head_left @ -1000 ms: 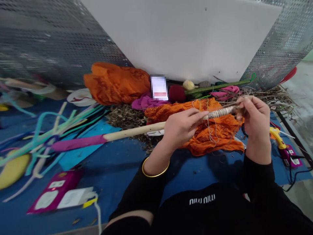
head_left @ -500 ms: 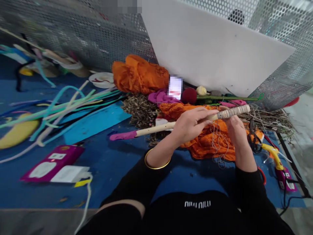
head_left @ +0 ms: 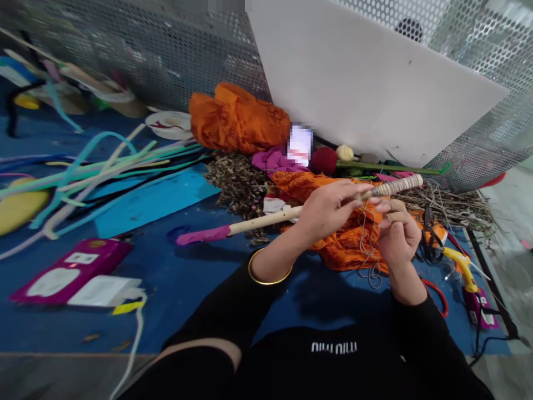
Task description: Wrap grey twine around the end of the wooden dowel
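Observation:
A pale wooden stick slants across in front of me, its lower left end wrapped in purple cloth. Around its upper right part run close coils of thin string. My left hand is closed around the stick's middle, fingertips beside the coils. Just under the wrapped part, my right hand has its fingers curled in a pinch at the string, close to the stick. Loose grey string dangles in loops between the hands, over crumpled orange cloth.
On the blue table lie a yellow glue gun, black-handled pliers, dried twigs, a purple power strip and coloured strips. A lit phone leans near a white board at the back.
My right hand has dropped from behind the coiled end to below the stick, its fingers now curled in. The left hand keeps its hold, and the view has shifted slightly.

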A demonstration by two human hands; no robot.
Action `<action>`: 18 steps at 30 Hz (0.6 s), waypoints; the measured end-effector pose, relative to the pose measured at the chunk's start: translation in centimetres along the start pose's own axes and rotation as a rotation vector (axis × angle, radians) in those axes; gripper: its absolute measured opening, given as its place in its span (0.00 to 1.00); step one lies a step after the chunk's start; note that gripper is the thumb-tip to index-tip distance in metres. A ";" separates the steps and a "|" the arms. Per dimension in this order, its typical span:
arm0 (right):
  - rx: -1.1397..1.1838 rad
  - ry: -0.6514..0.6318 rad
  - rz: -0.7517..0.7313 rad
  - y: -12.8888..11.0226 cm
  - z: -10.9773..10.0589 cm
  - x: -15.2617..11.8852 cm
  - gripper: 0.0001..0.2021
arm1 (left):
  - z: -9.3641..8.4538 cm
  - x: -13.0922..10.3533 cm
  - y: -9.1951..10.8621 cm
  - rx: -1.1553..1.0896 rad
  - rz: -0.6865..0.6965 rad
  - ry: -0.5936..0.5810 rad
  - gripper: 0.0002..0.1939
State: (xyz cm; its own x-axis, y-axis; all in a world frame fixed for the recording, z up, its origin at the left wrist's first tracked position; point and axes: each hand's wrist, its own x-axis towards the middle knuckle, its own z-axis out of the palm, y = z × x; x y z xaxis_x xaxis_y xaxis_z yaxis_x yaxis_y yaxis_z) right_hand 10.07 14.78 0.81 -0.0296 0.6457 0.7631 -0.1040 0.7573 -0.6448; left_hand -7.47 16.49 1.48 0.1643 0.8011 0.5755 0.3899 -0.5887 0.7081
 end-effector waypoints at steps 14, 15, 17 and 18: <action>0.119 0.151 0.308 -0.6 0.4 0.8 0.23 | 1.7 -0.5 0.9 0.266 0.005 -0.067 0.16; 0.085 0.167 0.318 -0.8 0.4 0.6 0.23 | 1.8 -0.6 0.9 0.294 0.021 -0.048 0.16; 0.021 0.175 0.325 -1.1 0.7 0.1 0.22 | 2.0 -0.8 0.8 0.340 0.048 -0.012 0.16; -0.002 0.170 0.326 -1.3 0.8 -0.1 0.22 | 2.1 -0.9 0.8 0.356 0.054 0.002 0.16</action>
State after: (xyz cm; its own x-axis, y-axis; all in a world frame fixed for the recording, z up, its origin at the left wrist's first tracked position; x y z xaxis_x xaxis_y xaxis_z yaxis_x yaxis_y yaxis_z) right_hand 9.42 13.68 1.56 0.1048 0.8602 0.4991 -0.1143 0.5089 -0.8532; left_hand -5.45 15.54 0.65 0.1921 0.7693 0.6093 0.6720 -0.5556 0.4896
